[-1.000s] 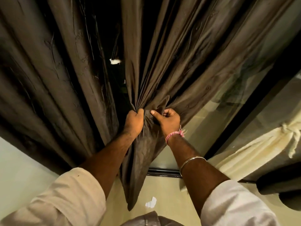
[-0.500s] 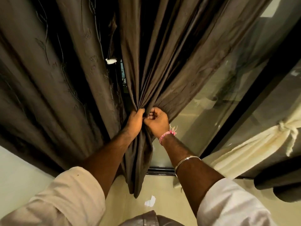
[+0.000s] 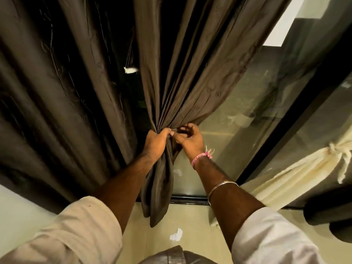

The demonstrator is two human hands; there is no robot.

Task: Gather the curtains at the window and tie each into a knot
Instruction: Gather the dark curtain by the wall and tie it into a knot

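The step in hand is judged to be the gathering: the brown curtain (image 3: 190, 79) is drawn into one bunch, and no knot has been made in it yet. The bunch is clasped by the left hand (image 3: 155, 143), whose fingers are wrapped fully round the pleats so that nothing of the cloth's width escapes on that side. Just right of that hand, the right hand (image 3: 189, 141) is held with fingers curled and tips pinching the last folds at the curtain's right edge; how much cloth lies under those tips cannot be told, since the palm is in shadow.

Below the left hand the tail (image 3: 158, 197) hangs free, ending short of the floor (image 3: 152, 242). For the next move, that tail would need to be lifted and looped round the bunch, which calls for one hand to be kept as anchor while the other is freed.

Left of the curtain a second brown curtain (image 3: 57, 101) hangs ungathered, close by, so little room is left on that side. To the right, bare glass (image 3: 238, 121) and a dark frame (image 3: 285, 130) are exposed, and open room is offered there. Beyond the frame a cream curtain (image 3: 304, 172) is seen already knotted.
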